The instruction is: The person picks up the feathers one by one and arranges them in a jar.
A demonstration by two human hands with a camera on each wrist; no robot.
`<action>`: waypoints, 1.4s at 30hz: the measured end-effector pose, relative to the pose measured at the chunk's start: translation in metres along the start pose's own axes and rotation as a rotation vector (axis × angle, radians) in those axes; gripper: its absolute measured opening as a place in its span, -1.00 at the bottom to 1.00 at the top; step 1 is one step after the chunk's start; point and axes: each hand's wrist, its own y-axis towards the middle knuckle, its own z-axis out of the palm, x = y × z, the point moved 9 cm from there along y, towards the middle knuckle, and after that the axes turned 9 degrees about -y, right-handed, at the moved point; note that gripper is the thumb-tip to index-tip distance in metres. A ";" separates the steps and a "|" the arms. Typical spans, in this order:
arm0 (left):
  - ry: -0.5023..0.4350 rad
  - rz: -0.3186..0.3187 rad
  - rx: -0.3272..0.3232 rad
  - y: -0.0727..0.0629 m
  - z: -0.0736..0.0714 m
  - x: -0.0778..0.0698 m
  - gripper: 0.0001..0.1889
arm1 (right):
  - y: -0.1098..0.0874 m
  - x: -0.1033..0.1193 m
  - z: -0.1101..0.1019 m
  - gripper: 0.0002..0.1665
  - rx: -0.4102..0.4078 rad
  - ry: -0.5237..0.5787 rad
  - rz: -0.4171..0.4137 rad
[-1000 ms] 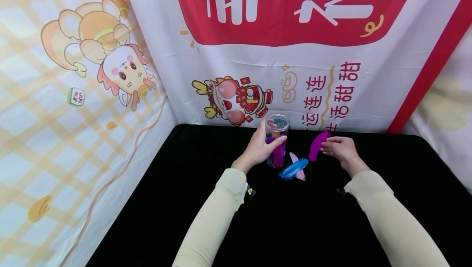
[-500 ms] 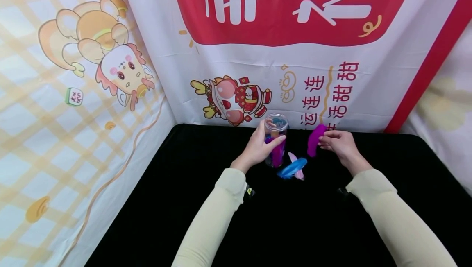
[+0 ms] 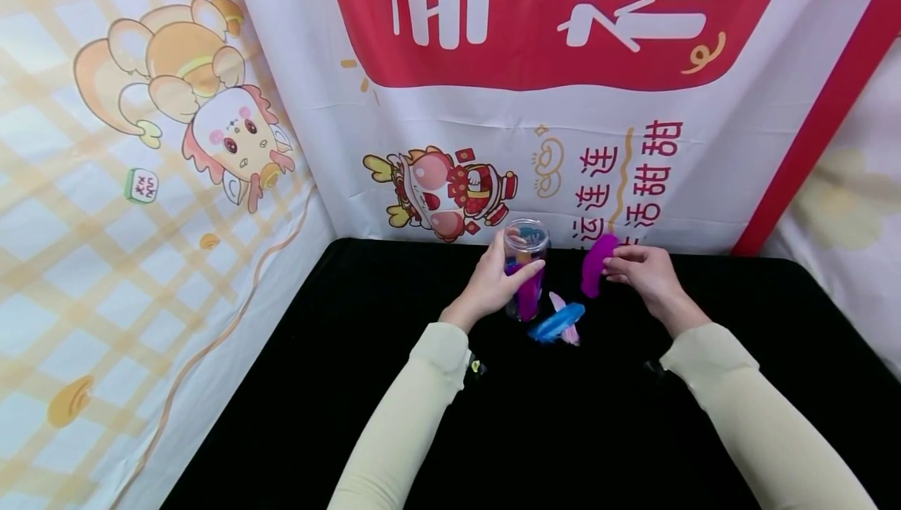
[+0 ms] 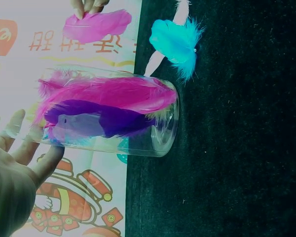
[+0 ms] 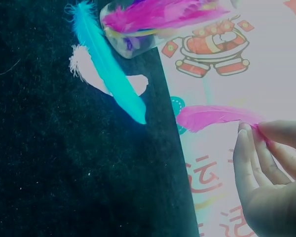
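My left hand (image 3: pixel 490 279) grips a clear jar (image 3: pixel 528 242), which stands upright on the black tabletop with its top uncovered. Through its wall in the left wrist view show a magenta feather (image 4: pixel 108 94) and a purple feather (image 4: pixel 128 122), among others. To the right of the jar, my right hand (image 3: pixel 651 279) pinches a second magenta feather (image 3: pixel 595 267) by one end and holds it up in the air. Between the hands, a bright blue feather (image 3: pixel 558 323) lies across a pale pink feather (image 3: pixel 572 335) on the table.
The black table (image 3: pixel 549 432) ends at the back against a white cloth banner (image 3: pixel 436 115) with red lettering and cartoon figures. A yellow checked cloth (image 3: pixel 84 244) hangs along the left side.
My right hand has raised the magenta feather slightly and brought it a little left, nearer the jar. The left hand and the jar stay in place.
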 end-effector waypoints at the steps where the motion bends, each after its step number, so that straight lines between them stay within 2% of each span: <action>1: -0.001 -0.001 0.001 0.000 0.000 0.000 -0.14 | -0.001 0.001 0.001 -0.55 0.001 -0.001 -0.002; 16: -0.001 -0.004 -0.003 -0.001 0.000 0.002 -0.13 | -0.007 0.026 0.008 -0.51 0.026 -0.060 -0.047; 29: -0.006 -0.010 0.004 0.000 0.000 0.004 -0.12 | -0.014 0.043 0.011 -0.49 0.019 -0.055 -0.098; 42: -0.004 -0.004 0.007 0.001 0.000 0.003 -0.09 | -0.020 0.070 0.009 -0.52 0.013 -0.033 -0.154</action>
